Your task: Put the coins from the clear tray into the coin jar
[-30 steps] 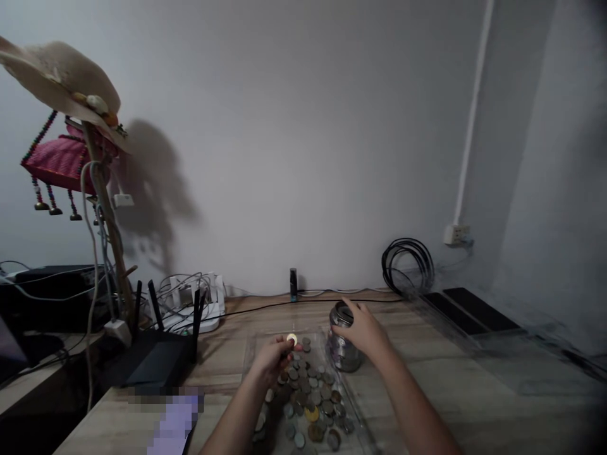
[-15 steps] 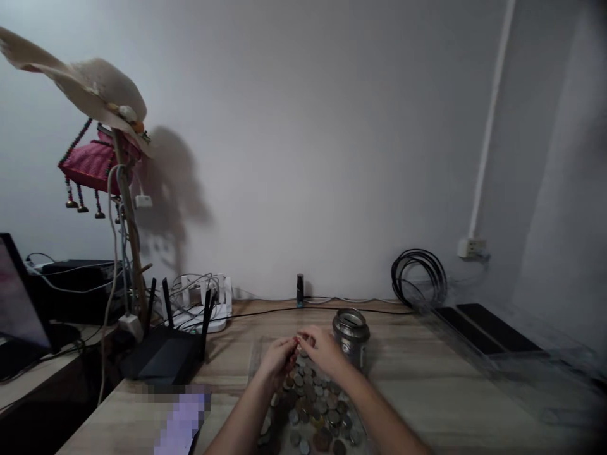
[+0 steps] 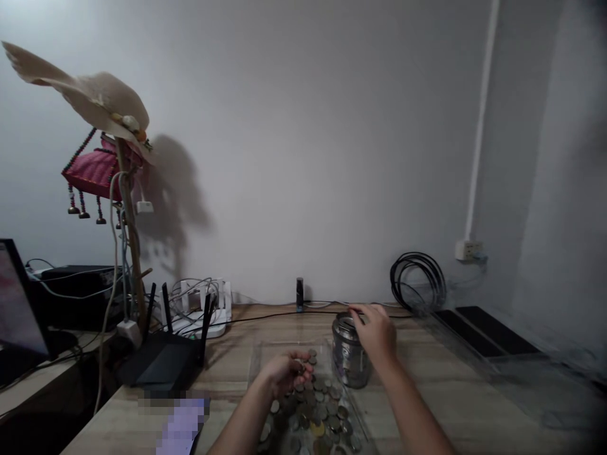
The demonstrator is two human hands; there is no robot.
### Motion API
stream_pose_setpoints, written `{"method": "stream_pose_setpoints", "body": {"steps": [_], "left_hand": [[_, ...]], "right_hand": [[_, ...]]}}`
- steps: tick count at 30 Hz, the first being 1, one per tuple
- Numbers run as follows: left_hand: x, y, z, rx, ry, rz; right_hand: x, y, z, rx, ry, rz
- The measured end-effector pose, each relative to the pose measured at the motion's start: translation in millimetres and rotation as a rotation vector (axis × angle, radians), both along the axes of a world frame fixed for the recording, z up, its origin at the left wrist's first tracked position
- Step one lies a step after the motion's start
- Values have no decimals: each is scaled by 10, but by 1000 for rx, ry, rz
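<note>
A silver-grey jar-shaped coin bank [image 3: 349, 360] with a slotted metal lid stands upright on the table. My right hand [image 3: 377, 332] is over its lid, thumb and fingers pinched together at the slot; whatever is between the fingertips is hidden. Lower and to the left, my left hand [image 3: 284, 373] is curled palm up around a few coins, one coin [image 3: 301, 368] showing at its fingers. Beneath that hand many loose silver, brown and gold-coloured coins [image 3: 317, 430] lie in a shallow clear tray [image 3: 265, 348].
A black router [image 3: 164, 357] and a phone with a purple screen [image 3: 183, 426] are on the left. At the back stand a small dark bottle [image 3: 300, 294] and a coil of black cable [image 3: 417, 278]. A clear box [image 3: 516, 379] lies at the right.
My right hand has left my left hand and moved right, up onto the coin bank's lid. My left hand has stayed over the coins, its palm turned upward.
</note>
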State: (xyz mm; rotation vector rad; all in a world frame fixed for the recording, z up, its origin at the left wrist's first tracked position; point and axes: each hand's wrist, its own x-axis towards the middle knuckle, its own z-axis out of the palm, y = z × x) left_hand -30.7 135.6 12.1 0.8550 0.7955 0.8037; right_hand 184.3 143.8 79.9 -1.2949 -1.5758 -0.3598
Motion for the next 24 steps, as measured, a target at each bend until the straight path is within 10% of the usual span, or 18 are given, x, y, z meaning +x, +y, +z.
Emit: {"method": "stream_pose_setpoints", "body": {"steps": [7, 13, 18, 24], "left_hand": [[22, -51, -30, 167, 43, -148], [27, -19, -49, 208, 105, -82], [-1, 55, -78, 206, 104, 107], [-24, 72, -58, 265, 34, 249]], "right_hand": [[307, 383, -205, -282, 108, 73], [278, 407, -34, -435, 0, 37], [-231, 57, -126, -34, -92, 120], [-846, -135, -544, -284, -206, 514]]}}
